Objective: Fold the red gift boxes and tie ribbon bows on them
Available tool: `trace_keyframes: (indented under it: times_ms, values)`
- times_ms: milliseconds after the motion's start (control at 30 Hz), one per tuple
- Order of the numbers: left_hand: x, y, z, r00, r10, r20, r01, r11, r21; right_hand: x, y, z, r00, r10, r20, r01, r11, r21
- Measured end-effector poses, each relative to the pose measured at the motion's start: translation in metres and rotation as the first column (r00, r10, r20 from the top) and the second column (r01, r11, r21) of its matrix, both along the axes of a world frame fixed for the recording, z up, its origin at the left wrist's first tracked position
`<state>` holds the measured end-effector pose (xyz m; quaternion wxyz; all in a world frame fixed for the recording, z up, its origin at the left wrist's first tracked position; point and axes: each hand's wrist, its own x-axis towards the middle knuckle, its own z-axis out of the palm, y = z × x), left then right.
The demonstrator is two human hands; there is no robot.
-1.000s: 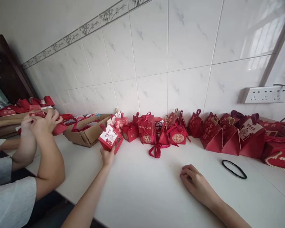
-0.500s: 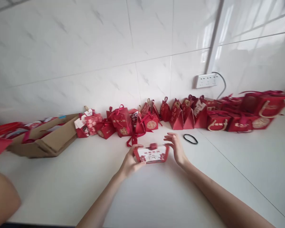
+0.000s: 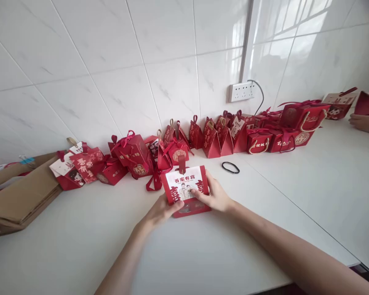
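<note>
White worktop (image 3: 70,246) carries red boxes (image 3: 132,152) along its back edge; left hand (image 3: 160,211) and right hand (image 3: 217,195) grasp one printed box (image 3: 183,184).

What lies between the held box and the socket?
In the head view, some white table, then triangular red boxes, lie between the held box and the socket.

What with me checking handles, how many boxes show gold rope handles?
2: one low gift box stands on the table, below and right of the power strip; one stacked gift box sits farther right. Others' handles may be hidden.
</note>
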<state>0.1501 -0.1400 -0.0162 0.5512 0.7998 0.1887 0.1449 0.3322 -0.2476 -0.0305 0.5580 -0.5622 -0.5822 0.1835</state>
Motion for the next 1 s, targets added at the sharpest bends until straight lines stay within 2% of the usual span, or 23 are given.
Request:
trace_keyframes:
  times_ms: [67, 133, 233, 300, 367, 433, 533, 567, 600, 700, 800, 867, 933, 1000]
  values:
    - [-0.001, -0.003, -0.004, 0.995, 0.052, 0.089, -0.055, 0.998, 0.036, 0.000, -0.002, 0.000, 0.999, 0.013, 0.040, -0.014, 1.000, 0.020]
    - [0.001, -0.007, -0.006, 0.960, 0.173, 0.221, -0.192, 0.979, 0.066, -0.001, -0.004, 0.000, 0.997, 0.043, 0.066, -0.046, 0.998, 0.040]
    - [0.004, -0.018, -0.006, 0.836, 0.364, 0.411, -0.433, 0.898, 0.084, -0.003, -0.007, -0.003, 0.991, 0.090, 0.097, -0.094, 0.995, 0.043]
    - [0.006, -0.026, -0.003, 0.780, 0.408, 0.475, -0.517, 0.848, 0.119, -0.005, -0.008, -0.003, 0.987, 0.105, 0.121, -0.111, 0.993, 0.047]
    - [0.007, -0.031, 0.001, 0.778, 0.377, 0.503, -0.526, 0.829, 0.191, -0.008, -0.007, -0.002, 0.987, 0.056, 0.149, -0.078, 0.987, 0.143]
    - [0.007, -0.034, 0.006, 0.788, 0.317, 0.528, -0.505, 0.824, 0.258, -0.013, -0.008, 0.003, 0.987, -0.077, 0.143, 0.022, 0.935, 0.354]
    - [0.006, -0.038, 0.014, 0.810, 0.235, 0.536, -0.451, 0.835, 0.315, -0.023, -0.014, 0.016, 0.940, -0.310, 0.140, 0.144, 0.736, 0.662]
    - [0.006, -0.040, 0.017, 0.824, 0.197, 0.532, -0.417, 0.846, 0.333, -0.026, -0.017, 0.021, 0.912, -0.367, 0.181, 0.134, 0.686, 0.715]
    - [0.006, -0.042, 0.019, 0.836, 0.151, 0.527, -0.376, 0.857, 0.351, -0.029, -0.020, 0.025, 0.881, -0.410, 0.239, 0.104, 0.659, 0.745]
    - [0.007, -0.049, 0.021, 0.844, 0.029, 0.536, -0.287, 0.868, 0.406, -0.033, -0.027, 0.034, 0.814, -0.455, 0.361, 0.039, 0.664, 0.747]
    - [0.009, -0.055, 0.019, 0.818, -0.011, 0.576, -0.304, 0.841, 0.447, -0.031, -0.029, 0.037, 0.818, -0.433, 0.378, 0.027, 0.686, 0.727]
    - [0.011, -0.057, 0.015, 0.738, -0.001, 0.675, -0.418, 0.785, 0.458, -0.028, -0.028, 0.038, 0.819, -0.412, 0.399, 0.003, 0.699, 0.715]
    - [0.013, -0.058, 0.012, 0.631, -0.031, 0.775, -0.541, 0.699, 0.468, -0.026, -0.028, 0.038, 0.818, -0.395, 0.419, -0.018, 0.709, 0.705]
    - [0.015, -0.058, 0.011, 0.594, -0.102, 0.798, -0.591, 0.617, 0.520, -0.025, -0.029, 0.039, 0.818, -0.383, 0.429, -0.031, 0.716, 0.698]
